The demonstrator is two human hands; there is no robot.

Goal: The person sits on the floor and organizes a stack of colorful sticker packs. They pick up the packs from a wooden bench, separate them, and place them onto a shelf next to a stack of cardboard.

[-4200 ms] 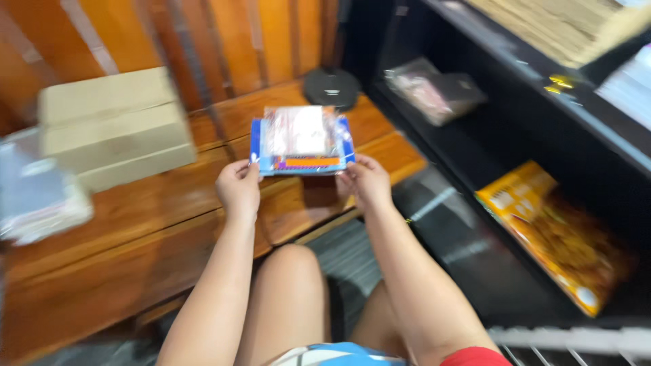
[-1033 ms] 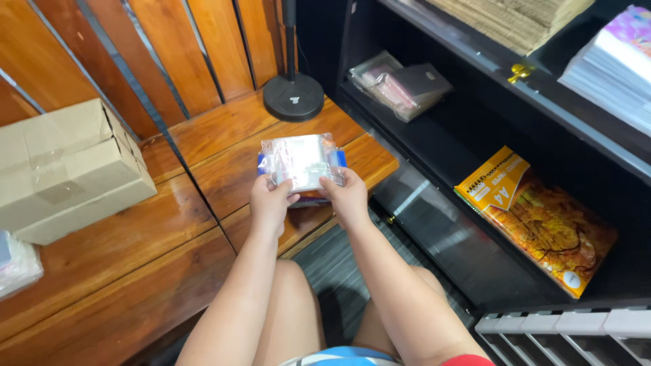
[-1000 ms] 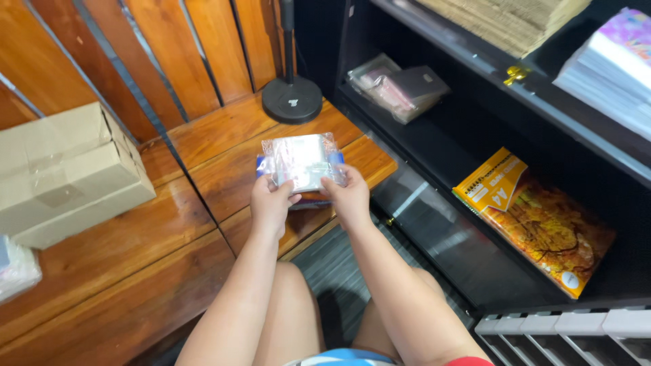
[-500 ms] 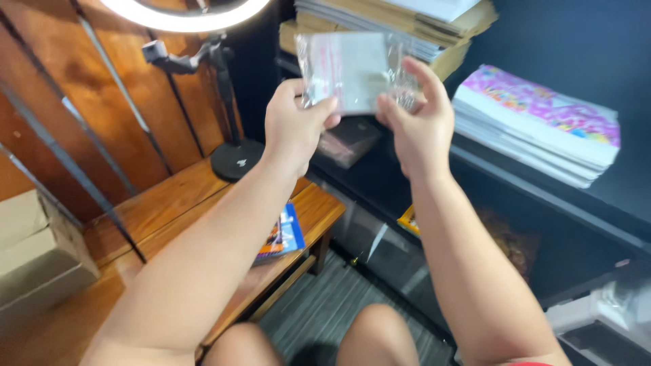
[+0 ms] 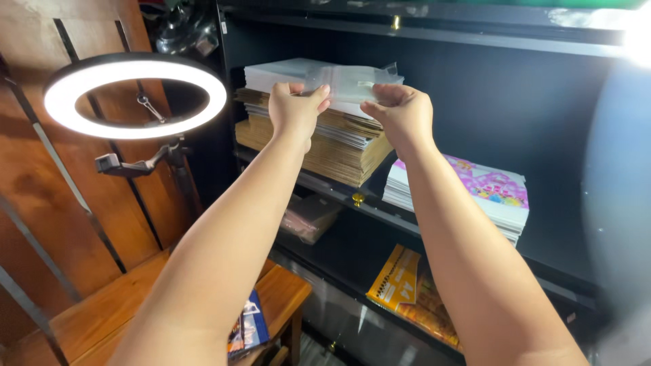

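Head view only here: a clear sleeve (image 5: 352,83) is held up at the top of the tall paper stack (image 5: 319,139) on the black shelf (image 5: 434,224), pinched at both ends. The left hand (image 5: 295,108) is clamped on the sleeve's left edge, thumb and fingers closed over it, and the right hand (image 5: 400,112) is clamped on the right edge the same way, so the two hands are kept apart with the sleeve stretched between them. The sleeve looks to be lying on or just above the white sheets topping the stack, can't really be told which. Right of the stack, on the same shelf board, a lower pile with a pink patterned cover (image 5: 475,193) is seen. Below the stack, one level down, a wrapped pinkish pack (image 5: 308,217) is tucked in, and lower right of that an orange packet (image 5: 407,291) is leaned. Left of the stack a lit ring light (image 5: 132,95) is mounted on a stand, and well below it a wooden bench (image 5: 102,318) with a blue booklet (image 5: 247,329) is seen.
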